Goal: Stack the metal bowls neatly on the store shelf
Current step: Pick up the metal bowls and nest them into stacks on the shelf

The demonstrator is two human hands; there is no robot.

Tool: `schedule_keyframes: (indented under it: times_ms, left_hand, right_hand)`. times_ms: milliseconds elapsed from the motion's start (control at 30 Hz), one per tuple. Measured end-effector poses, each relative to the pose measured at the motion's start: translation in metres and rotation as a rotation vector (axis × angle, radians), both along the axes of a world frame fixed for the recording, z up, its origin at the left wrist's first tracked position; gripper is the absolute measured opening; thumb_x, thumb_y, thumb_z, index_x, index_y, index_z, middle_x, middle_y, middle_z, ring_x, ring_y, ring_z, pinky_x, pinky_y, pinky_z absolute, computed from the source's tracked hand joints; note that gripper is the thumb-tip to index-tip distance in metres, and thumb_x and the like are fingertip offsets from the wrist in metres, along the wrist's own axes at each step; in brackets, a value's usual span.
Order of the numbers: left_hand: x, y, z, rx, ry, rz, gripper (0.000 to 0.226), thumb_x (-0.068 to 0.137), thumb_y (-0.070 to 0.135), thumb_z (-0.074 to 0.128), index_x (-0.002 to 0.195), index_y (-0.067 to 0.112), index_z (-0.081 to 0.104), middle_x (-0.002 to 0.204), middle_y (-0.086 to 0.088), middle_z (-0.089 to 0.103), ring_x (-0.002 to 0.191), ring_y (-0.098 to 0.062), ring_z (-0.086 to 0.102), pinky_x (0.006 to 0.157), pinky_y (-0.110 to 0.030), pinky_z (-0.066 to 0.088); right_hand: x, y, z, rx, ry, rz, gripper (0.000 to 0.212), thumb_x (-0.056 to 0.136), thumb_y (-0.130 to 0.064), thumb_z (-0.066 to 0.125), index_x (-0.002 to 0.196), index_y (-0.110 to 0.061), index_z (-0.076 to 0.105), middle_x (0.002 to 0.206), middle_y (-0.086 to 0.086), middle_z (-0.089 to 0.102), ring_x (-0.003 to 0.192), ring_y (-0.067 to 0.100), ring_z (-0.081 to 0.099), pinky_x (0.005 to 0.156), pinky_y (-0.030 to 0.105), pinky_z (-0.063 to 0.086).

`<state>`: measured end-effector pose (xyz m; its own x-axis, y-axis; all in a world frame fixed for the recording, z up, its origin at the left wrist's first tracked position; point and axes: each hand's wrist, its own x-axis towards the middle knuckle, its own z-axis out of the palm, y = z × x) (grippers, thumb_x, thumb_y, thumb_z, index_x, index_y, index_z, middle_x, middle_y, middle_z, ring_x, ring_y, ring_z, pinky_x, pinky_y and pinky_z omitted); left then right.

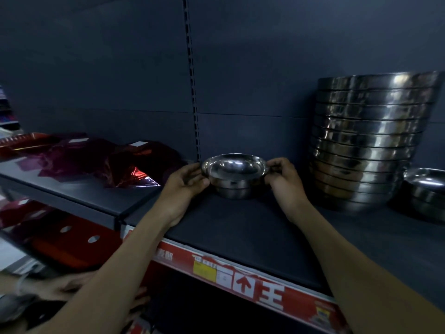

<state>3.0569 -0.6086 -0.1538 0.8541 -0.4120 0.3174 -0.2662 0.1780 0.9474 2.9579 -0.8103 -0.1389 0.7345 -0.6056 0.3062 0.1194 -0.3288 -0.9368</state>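
You are gripping the small shiny steel bowl (234, 166) by opposite rims, left hand (186, 183) and right hand (285, 182) curled round it, likely seating it squarely on the nested bowls (232, 192) on the dark store shelf (240, 227).

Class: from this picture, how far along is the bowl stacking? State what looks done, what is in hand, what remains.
Done: a tall stack of large bowls stands on the shelf. In hand: the left hand and right hand grip a small bowl stack by its rim. Left: probably the low pile at far right.
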Motion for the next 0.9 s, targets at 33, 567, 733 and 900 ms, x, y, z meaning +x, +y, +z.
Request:
schedule_keyframes:
  times_ms: [33,567,733,900]
  left_hand:
    - [-0.001,0.0,0.002,-0.005,-0.002,-0.008,0.045,0.089,-0.014,0.057,0.132,0.001,0.054,0.108,-0.004,0.071,0.096,-0.006,0.068,0.081,-0.015,0.052]
    - [-0.055,-0.019,0.134,-0.299,-0.286,-0.093,0.029,0.097,-0.001,0.051,0.11,0.02,0.067,0.104,0.007,0.076,0.104,-0.005,0.068,0.086,-0.015,0.051]
    - [-0.069,-0.062,0.179,-0.411,-0.394,-0.261,0.04,0.096,0.011,0.055,0.134,0.0,0.054,0.126,-0.006,0.066,0.122,-0.014,0.06,0.103,-0.024,0.045]
    - [-0.093,-0.121,0.196,-0.351,-0.453,-0.292,0.041,0.093,0.019,0.059,0.129,0.0,0.057,0.118,-0.001,0.068,0.117,-0.012,0.061,0.108,-0.027,0.043]
  right_hand:
    - [-0.002,0.002,0.004,-0.011,0.003,-0.003,0.025,0.059,-0.025,0.055,0.083,-0.031,0.059,0.115,0.011,0.06,0.098,0.021,0.062,0.096,0.044,0.052]
    - [-0.066,0.019,0.125,-0.187,-0.388,-0.041,0.043,0.086,-0.026,0.071,0.121,-0.023,0.046,0.102,-0.014,0.064,0.098,0.001,0.063,0.082,0.014,0.046]
    - [-0.102,-0.003,0.16,-0.325,-0.5,-0.171,0.052,0.085,-0.034,0.076,0.124,-0.026,0.043,0.099,-0.03,0.058,0.09,-0.021,0.057,0.081,0.005,0.043]
    - [-0.126,-0.042,0.172,-0.363,-0.482,-0.29,0.06,0.087,-0.04,0.072,0.134,-0.026,0.038,0.102,-0.033,0.053,0.089,-0.024,0.052,0.078,0.001,0.042]
